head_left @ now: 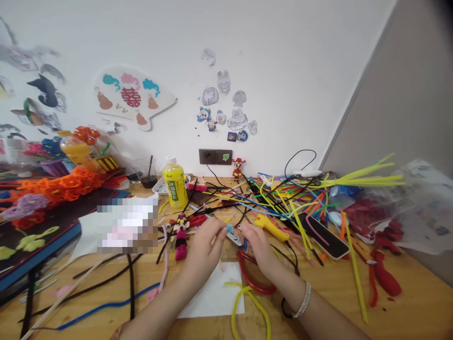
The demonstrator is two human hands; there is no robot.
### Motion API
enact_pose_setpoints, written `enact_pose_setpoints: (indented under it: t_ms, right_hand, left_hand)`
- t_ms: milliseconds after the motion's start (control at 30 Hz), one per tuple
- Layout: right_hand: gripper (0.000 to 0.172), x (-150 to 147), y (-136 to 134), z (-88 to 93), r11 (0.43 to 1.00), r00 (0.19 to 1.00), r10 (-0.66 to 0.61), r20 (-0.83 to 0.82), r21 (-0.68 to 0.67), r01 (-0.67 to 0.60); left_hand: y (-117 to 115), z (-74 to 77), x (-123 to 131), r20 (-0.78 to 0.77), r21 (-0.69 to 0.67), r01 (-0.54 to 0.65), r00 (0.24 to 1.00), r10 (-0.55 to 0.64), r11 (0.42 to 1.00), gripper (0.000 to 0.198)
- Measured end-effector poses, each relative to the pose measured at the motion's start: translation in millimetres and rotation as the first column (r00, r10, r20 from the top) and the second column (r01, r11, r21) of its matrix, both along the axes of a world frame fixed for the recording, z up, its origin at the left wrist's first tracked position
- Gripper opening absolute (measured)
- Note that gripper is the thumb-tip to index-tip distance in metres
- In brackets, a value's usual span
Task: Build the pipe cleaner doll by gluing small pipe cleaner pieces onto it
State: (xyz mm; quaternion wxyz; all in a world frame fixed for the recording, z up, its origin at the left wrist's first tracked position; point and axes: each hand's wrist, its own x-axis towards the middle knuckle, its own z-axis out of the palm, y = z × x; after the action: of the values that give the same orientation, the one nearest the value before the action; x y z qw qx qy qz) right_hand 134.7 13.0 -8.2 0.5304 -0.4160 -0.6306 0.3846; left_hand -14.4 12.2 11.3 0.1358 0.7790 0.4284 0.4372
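My left hand [208,243] is closed in a pinch on a small light-blue fuzzy piece [230,228]. Close beside it, my right hand [257,245] has its fingers pressed together; a bit of blue shows below them, but what they hold is mostly hidden. Between and beneath the hands lies a pair of pliers with red handles [260,284] and a metal head. A white sheet of paper [212,295] is under my wrists, with a bent yellow pipe cleaner [264,314] across its right edge. A dressed pipe-cleaner figure [181,238] lies left of my left hand.
A yellow glue gun [272,228] and a black phone [323,236] lie to the right, near a heap of coloured pipe cleaners [283,203]. Behind the left hand stands a yellow drink bottle [175,186]. Orange fuzzy flowers [67,189] are at the left.
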Motion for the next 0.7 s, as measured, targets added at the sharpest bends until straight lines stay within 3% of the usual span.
enact_pose_setpoints:
  t_ms: [700]
  right_hand:
    - [0.026, 0.1, 3.8, -4.4, 0.999, 0.996, -0.009, 0.094, -0.029, 0.012]
  left_hand:
    - [1.5, 2.7, -1.2, 0.013, -0.013, 0.028, 1.0, -0.028, 1.0, 0.022]
